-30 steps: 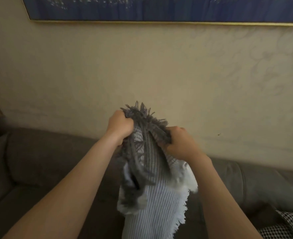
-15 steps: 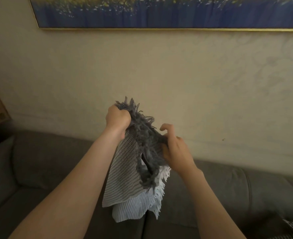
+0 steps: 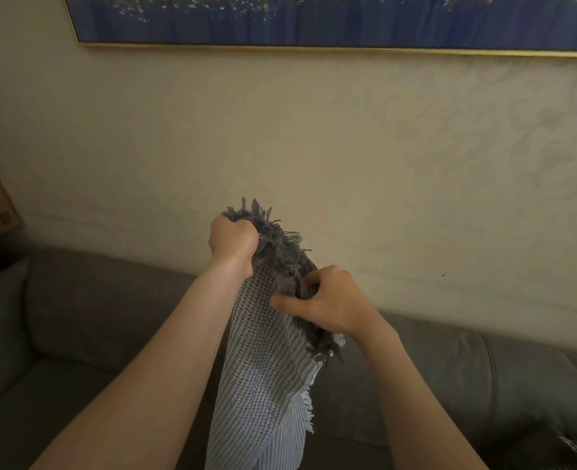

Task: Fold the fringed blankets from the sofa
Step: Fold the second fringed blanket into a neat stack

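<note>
Blanket (image 3: 263,374) hangs bunched in mid-air, near, above the sofa (image 3: 87,320). Left hand (image 3: 234,244) is fisted on its gray fringe; right hand (image 3: 331,305) has its fingers (image 3: 311,279) pinching the edge lower right. No fold looks made yet; judging by this, all folding remains.
</note>
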`<state>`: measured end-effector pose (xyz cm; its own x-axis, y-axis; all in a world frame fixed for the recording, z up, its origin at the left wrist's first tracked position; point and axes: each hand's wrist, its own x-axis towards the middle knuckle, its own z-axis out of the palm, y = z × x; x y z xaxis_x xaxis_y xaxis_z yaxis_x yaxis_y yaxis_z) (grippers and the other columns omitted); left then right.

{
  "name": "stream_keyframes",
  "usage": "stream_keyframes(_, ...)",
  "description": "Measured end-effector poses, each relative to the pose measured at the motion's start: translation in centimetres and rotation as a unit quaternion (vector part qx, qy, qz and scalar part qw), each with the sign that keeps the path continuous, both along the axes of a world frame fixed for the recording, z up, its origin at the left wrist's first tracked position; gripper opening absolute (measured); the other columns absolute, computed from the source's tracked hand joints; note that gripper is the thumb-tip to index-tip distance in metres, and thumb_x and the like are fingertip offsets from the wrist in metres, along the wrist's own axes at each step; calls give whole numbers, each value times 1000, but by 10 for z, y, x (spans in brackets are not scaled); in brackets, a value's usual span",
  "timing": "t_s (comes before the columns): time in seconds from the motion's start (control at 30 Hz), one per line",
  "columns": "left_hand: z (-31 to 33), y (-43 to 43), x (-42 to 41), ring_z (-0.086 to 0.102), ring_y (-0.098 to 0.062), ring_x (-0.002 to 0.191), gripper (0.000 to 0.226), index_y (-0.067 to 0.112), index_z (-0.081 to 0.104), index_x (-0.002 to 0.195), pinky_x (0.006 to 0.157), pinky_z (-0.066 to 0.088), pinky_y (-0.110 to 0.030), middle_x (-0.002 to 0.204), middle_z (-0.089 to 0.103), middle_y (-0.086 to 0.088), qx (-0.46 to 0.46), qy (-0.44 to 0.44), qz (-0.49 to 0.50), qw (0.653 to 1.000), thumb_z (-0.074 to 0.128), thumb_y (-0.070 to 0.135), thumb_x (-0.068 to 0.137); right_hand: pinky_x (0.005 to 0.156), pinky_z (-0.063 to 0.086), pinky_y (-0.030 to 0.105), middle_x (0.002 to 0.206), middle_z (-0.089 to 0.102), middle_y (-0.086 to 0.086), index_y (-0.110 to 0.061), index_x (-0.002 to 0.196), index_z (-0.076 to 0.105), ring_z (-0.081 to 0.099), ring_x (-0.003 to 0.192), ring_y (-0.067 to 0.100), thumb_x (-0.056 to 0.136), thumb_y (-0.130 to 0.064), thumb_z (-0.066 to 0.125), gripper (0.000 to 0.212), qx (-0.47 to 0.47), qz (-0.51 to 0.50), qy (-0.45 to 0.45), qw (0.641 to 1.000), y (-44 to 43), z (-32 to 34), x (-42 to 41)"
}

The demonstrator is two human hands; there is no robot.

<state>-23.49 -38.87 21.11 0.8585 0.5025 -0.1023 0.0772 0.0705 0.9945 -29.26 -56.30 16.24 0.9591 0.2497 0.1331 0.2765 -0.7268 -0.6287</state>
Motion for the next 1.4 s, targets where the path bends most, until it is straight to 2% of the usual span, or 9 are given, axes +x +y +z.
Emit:
stream_keyframes(0.17, -9, -1, -8, 67, -36, 103, 36, 10, 68, 113, 93, 61, -48, 117, 69, -17, 79, 19, -6, 997, 40, -4, 96, 65, 39, 37, 74, 51, 4, -16, 71, 41, 60, 78, 31, 83, -20, 66, 28, -168, -5, -12, 986, -6, -3, 12)
stream_keyframes(0.27, -17, 6, -13, 68, -40, 95, 25, 12, 72, 102, 72, 56, -43, 101, 70, -20, 251, 38, -25, 967, 49, 3, 95, 61, 40, 35, 75, 50, 4, -17, 70, 42, 61, 76, 31, 81, -11, 61, 23, -229, 6, -20, 973, -17, 7, 21)
stream_keyframes(0.37, -23, 14, -11, 72, -33, 84, 17, 15, 72, 103, 77, 64, -45, 91, 72, -7, 310, 72, -42, 947, 57, 14, 94, 79, 42, 38, 74, 47, -3, -19, 77, 54, 55, 74, 27, 86, -15, 61, 12, -283, -57, -112, 951, -15, 15, 24)
stream_keyframes(0.43, -27, 20, -8, 69, -30, 83, 18, 12, 70, 106, 81, 64, -44, 95, 71, -6, 282, 81, -29, 955, 56, 12, 95, 80, 45, 39, 75, 53, -1, -17, 81, 62, 60, 77, 28, 85, -13, 58, 7, -251, -59, -116, 959, -10, 15, 25)
stream_keyframes(0.63, -38, 10, -3, 60, -35, 99, 16, 10, 57, 103, 82, 53, -41, 108, 60, -12, 183, 64, 36, 980, 48, -3, 99, 64, 34, 37, 83, 51, 9, -14, 84, 40, 47, 73, 25, 99, -14, 51, 19, -197, 85, 172, 961, -4, 6, 20)
stream_keyframes(0.8, -38, 4, 0, 60, -30, 91, 22, 16, 58, 91, 77, 52, -39, 90, 59, -1, 229, 32, 31, 972, 50, -4, 98, 75, 47, 46, 103, 62, 15, -15, 102, 52, 57, 90, 31, 98, -8, 49, 8, -266, 72, 150, 949, -14, 4, 19)
stream_keyframes(0.93, -36, 7, 1, 63, -30, 89, 19, 12, 66, 94, 75, 52, -40, 93, 67, -5, 263, 22, 27, 964, 53, -2, 96, 88, 34, 40, 114, 53, 14, -11, 115, 53, 42, 110, 32, 99, 4, 41, 24, -350, 33, 52, 935, -12, 4, 13)
stream_keyframes(1.2, -26, 28, 9, 71, -31, 94, 35, 11, 67, 111, 84, 65, -55, 108, 71, -12, 34, 18, 7, 999, 39, -6, 97, 84, 40, 47, 91, 61, 6, -32, 128, 22, 51, 91, 28, 88, 2, 53, 61, -148, 9, -83, 986, -20, -4, 19)
stream_keyframes(1.4, -19, 28, 5, 69, -36, 103, 32, 7, 59, 119, 70, 66, -48, 119, 67, -17, -41, 10, 1, 999, 37, -9, 101, 82, 40, 41, 93, 59, 0, -18, 102, 48, 58, 86, 25, 107, -36, 51, 18, -185, 8, 44, 982, -29, -8, 28)
